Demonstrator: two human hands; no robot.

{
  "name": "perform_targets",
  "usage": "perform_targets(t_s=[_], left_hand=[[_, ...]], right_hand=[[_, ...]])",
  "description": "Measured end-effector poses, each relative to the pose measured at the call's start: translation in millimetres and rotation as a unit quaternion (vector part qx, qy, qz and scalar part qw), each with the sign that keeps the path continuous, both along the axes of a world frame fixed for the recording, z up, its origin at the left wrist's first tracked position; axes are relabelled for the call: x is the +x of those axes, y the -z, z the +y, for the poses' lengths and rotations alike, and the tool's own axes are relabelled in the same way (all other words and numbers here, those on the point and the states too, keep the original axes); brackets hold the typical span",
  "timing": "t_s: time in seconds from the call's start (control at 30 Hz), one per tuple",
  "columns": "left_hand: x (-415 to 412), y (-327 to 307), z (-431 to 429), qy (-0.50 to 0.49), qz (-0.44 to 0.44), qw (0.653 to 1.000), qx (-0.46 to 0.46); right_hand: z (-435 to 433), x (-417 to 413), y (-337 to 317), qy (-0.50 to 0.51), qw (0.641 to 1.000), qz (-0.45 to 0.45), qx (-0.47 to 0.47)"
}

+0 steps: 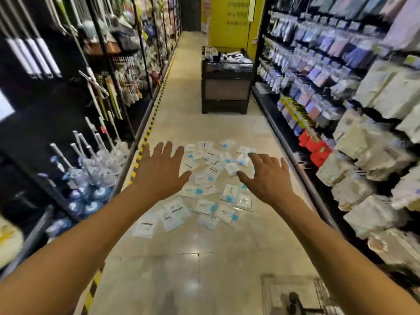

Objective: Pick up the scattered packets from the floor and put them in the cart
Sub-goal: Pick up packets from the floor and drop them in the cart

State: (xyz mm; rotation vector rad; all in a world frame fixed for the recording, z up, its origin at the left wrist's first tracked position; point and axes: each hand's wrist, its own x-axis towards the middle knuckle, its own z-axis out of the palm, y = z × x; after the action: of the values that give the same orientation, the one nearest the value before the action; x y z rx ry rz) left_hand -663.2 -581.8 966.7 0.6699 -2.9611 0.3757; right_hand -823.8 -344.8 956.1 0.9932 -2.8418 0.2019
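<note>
- L hand point(159, 169) was stretched fwd, palm down, fingers straight & spread wide; it held nothing.
- R hand point(267, 176) was also out in front, palm down, fingers spread w/ a slight bend, thumb pointing inward; nothing in it either.
- Both bare forearms ran in from the bottom corners, and the hands sat side by side but apart, w/ a gap between the thumbs.
- Packets point(204, 196), white w/ blue patches, flat, lay scattered in a loose pile on the floor point(193, 258), mid-aisle. Many overlapped; a few lay at the near edge, slightly off from the rest.
- In the view the hands overlapped the pile's far half. Couldn't tell if they touched any packet.
- Cart point(322, 292): only a bit of wire mesh showed at the bottom-right corner, near the R forearm & well apart from the pile. Blurred, contents not readable.
- Floor was glossy beige tile.
- Yellow-black tape point(148, 126) ran along the base of the L shelves point(68, 87), which held long-handled cleaning tools.
- R shelves point(329, 64) carried hanging packs and pale bagged goods, blurred.
- A black display stand point(226, 87) stood further down the aisle, beyond the pile, w/ goods on top.
- A yellow wall point(229, 21) was behind it.
</note>
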Motion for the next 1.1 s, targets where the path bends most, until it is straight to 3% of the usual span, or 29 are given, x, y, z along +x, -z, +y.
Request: perform_targets(t_s=[0.4, 0.77, 1.1], left_hand=[[-69, 36, -142, 0.027, -0.016, 1.000, -0.004], [-129, 63, -279, -0.065, -0.022, 0.998, 0.015], [-183, 147, -450, -0.103, -0.042, 0.992, 0.051]], right_hand=[[-139, -56, 37, 0.008, 0.999, -0.025, 0.023], [-319, -159, 51, -0.099, 0.994, -0.005, 0.039], [-505, -231, 135, -0.134, 0.988, -0.032, 0.068]])
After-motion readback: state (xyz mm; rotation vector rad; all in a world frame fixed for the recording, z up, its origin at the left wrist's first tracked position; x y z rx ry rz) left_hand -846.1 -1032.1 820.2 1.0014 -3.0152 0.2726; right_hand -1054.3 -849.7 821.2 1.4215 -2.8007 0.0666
